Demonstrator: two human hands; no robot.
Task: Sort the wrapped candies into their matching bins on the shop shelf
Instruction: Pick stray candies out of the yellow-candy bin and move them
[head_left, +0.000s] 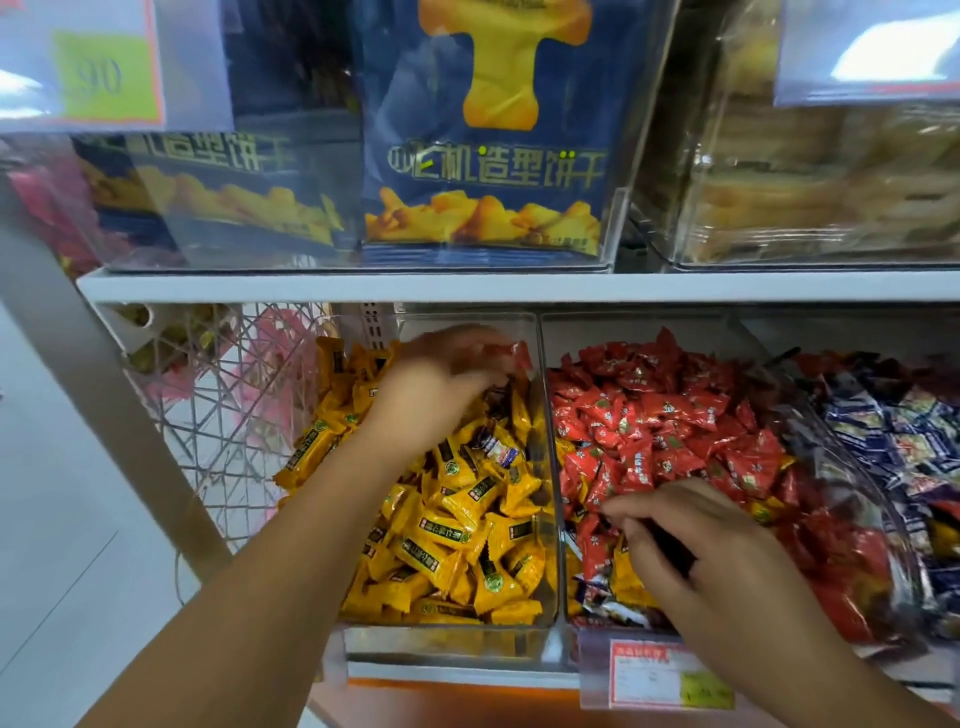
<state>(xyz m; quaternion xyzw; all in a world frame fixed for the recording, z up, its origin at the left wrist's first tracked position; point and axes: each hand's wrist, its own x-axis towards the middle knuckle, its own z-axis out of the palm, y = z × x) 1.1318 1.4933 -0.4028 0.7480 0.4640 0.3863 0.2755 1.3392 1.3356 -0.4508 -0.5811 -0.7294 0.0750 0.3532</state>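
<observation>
Three clear bins stand side by side on the lower shelf. The left bin (540, 332) holds yellow candies (441, 540) with one blue-and-white candy (496, 448) lying among them. My left hand (441, 379) hovers over its back and pinches a red candy (519, 354) near the dividing wall. The middle bin (563, 571) is full of red candies (670, 421), with a few yellow and blue ones at its front. My right hand (680, 535) reaches into that front part, fingers curled among the wrappers; what it holds is hidden. The right bin holds blue candies (893, 431).
The white shelf board (467, 287) above carries clear boxes with blue biscuit bags (483, 156). A wire basket (228, 395) with pink wrappers stands to the left. A price tag (670, 675) hangs on the front of the middle bin.
</observation>
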